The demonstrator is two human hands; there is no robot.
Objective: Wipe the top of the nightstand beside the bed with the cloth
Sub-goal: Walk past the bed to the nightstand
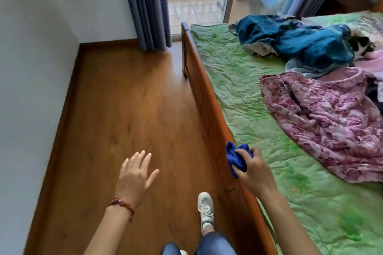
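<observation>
The right hand (pixel 251 168) clutches a bunched blue cloth (pixel 236 158) over the wooden bed rail (pixel 209 97), at about four o'clock in view, wadded ready for wiping. The left hand (pixel 134 176) hangs released, fingers spread above the floor (pixel 116 99), likely for balance while walking. No nightstand is visible yet.

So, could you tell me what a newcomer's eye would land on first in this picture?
Probably the bright blue cloth bunched in the right hand over the wooden bed rail. Next, the green bedspread with a pink floral blanket on the right, and the open left hand above the floor.
</observation>
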